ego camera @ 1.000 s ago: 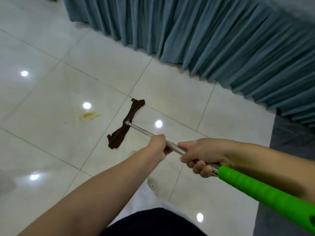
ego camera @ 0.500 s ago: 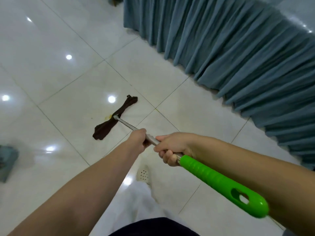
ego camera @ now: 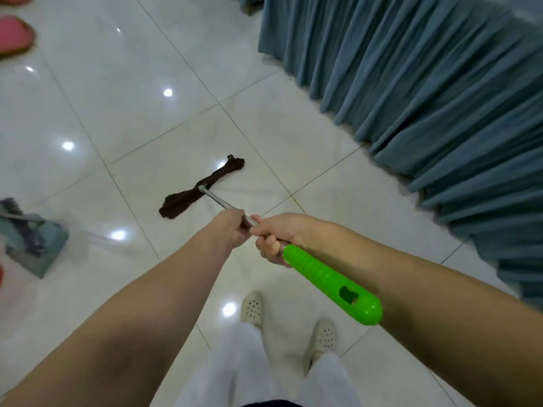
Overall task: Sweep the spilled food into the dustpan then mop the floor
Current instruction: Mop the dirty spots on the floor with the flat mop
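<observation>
A mop with a dark brown cloth head lies flat on the white tiled floor ahead of me. Its metal shaft runs back to a bright green handle. My left hand grips the shaft further down. Just behind it, my right hand grips the shaft where the green handle begins. A grey-blue dustpan with a dark brush in it sits on the floor at the far left. No yellow stain shows on the tiles.
A pleated blue curtain hangs down to the floor along the right. Pink slippers lie at the top left. My feet in pale perforated shoes stand below the hands.
The mop head has slid left over the place where the yellow stain lay, and the stain is no longer visible. The view has turned left, bringing the dustpan and slippers into sight.
</observation>
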The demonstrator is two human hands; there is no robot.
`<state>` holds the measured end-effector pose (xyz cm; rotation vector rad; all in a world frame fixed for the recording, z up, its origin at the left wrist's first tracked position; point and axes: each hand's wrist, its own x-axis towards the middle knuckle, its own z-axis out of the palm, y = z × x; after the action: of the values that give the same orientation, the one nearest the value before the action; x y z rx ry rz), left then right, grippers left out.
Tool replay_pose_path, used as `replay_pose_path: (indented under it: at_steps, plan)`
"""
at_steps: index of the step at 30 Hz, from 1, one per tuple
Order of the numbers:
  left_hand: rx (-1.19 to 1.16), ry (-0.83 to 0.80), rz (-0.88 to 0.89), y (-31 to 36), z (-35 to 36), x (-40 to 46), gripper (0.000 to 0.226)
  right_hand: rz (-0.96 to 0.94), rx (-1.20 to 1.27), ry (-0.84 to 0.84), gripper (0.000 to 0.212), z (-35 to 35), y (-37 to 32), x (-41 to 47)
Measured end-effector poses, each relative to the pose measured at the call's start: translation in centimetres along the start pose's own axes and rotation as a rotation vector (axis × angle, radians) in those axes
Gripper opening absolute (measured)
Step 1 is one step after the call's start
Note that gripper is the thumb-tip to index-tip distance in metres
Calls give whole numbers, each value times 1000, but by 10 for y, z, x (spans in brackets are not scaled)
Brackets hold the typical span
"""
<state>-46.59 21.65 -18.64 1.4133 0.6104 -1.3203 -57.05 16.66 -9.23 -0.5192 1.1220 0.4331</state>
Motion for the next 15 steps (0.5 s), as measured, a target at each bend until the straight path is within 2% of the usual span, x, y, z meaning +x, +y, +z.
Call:
replay_pose_path:
  at_steps: [3,7,9,11,15]
  plan:
    - [28,37,34,-27,8,-7,27,23,32,-16,35,-18,19,-9]
    - [5,32,32,-74,33,-20,20,39,-68,-10,52,-66,37,-34]
    - [15,18,14,-100,50,-30,13,53,-122,-30,45,-92,48,-51]
    - [39,-9,-2,-126,67,-42,15,70,-190,-41,37,-119,60,-69]
    - [56,-42,-33,-175,100,-77,20,94,-308,-6,37,-165,82,-110]
